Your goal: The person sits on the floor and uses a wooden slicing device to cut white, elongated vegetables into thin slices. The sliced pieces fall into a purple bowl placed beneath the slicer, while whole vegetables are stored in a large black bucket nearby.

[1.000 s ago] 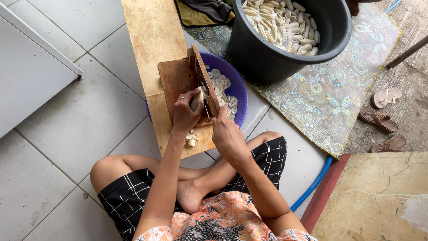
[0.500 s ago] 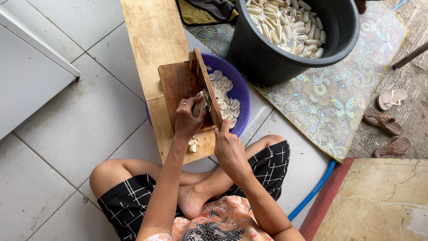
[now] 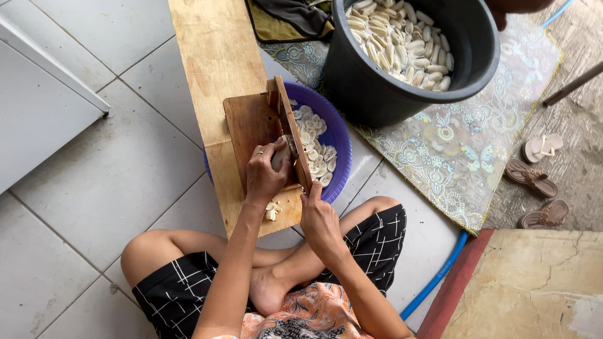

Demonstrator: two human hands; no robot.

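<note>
I sit cross-legged on the floor at a wooden slicer board (image 3: 251,125) with an upright hinged blade (image 3: 290,125). My left hand (image 3: 265,176) presses a pale peeled piece (image 3: 281,157) against the blade. My right hand (image 3: 317,216) grips the blade's near end. White slices (image 3: 313,144) lie in a purple bowl (image 3: 336,129) just right of the blade. A few pale scraps (image 3: 272,210) sit on the plank by my left wrist.
A long wooden plank (image 3: 213,56) lies under the slicer. A black bucket (image 3: 465,56) of pale peeled pieces stands on a patterned mat (image 3: 452,144). Sandals (image 3: 534,179) lie at the right, a blue hose (image 3: 436,276) near my knee, a white cabinet (image 3: 38,107) at left.
My right hand has slid slightly lower along the blade's end. My left hand stays pressed on the pale piece at the blade.
</note>
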